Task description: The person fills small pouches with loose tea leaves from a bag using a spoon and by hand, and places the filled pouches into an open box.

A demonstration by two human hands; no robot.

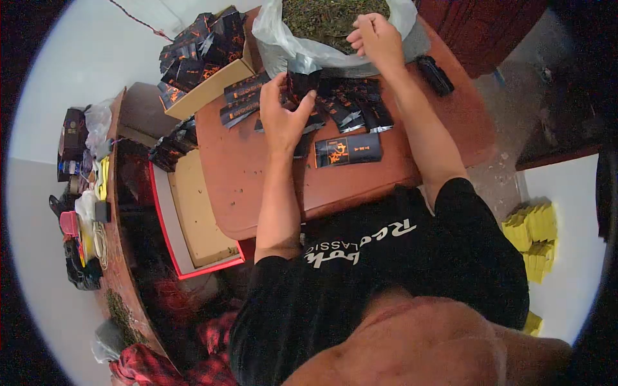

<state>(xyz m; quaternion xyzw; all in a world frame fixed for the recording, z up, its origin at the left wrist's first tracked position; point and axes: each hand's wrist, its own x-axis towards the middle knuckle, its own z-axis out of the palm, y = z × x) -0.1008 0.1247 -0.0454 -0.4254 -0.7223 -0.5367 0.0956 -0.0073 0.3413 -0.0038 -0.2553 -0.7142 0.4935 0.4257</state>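
My left hand [284, 122] grips a small black foil pouch [302, 85] between thumb and fingers, its silvery inner side showing at the top. Over the near right rim of a clear plastic bag [273, 38] is my right hand [381, 44], its fingers curled together; whatever they hold, if anything, is hidden. Dried greenish-brown tea leaves [331, 20] fill the bag. Beneath and around my left hand lie several flat black pouches [351, 112] with orange print. One more pouch [348, 150], marked TEA, rests nearer to me on the reddish-brown table [232, 186].
A cardboard box [212, 87] heaped with black pouches stands at the table's far left. Lower left is a red-edged box [193, 212] with leaf crumbs inside. A dark object [435, 75] sits by the right table edge. Yellow packets [531, 238] are stacked further right.
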